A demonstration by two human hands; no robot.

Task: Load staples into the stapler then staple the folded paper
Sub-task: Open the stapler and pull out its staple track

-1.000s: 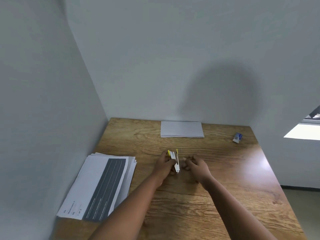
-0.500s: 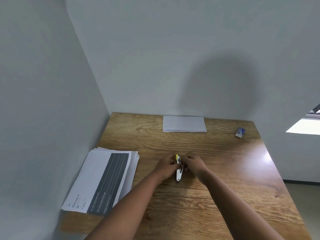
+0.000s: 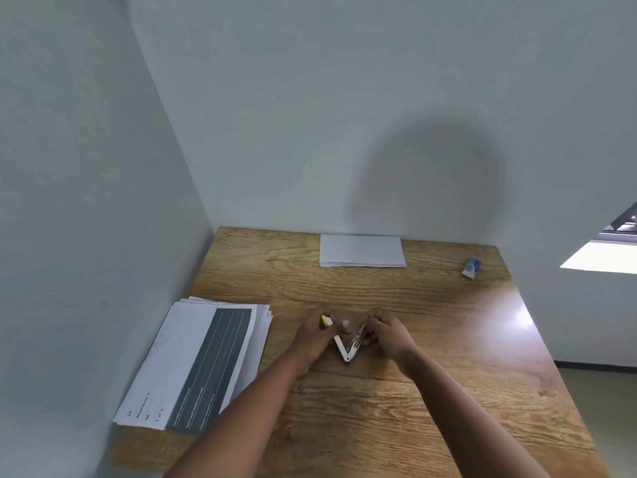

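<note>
Stapler (image 3: 347, 343) sits at the middle of the wooden desk (image 3: 431, 391), swung wide open into a V with its hinge toward the person and its two arms spreading away. Left hand (image 3: 315, 334) grips the white top arm, whose yellow tip shows just past the knuckles, with the fingers curled round it. Right hand (image 3: 384, 331) grips the metal magazine arm, fingers curled over its far end. Both forearms reach in from the near edge and meet at the stapler. Whether any staples lie in the magazine is too small to tell. Folded paper (image 3: 362, 250), white, lies flat at the far edge of the desk, close against the back wall and well apart from the hands. Near the far right corner rests a small blue and white box (image 3: 471, 267), apart from everything else. On the left side of the desk, next to the side wall, lies a stack of sheets (image 3: 193, 363), the top one white with a broad dark grey band and some small print at its near end; the sheets are fanned slightly at their far corner
</note>
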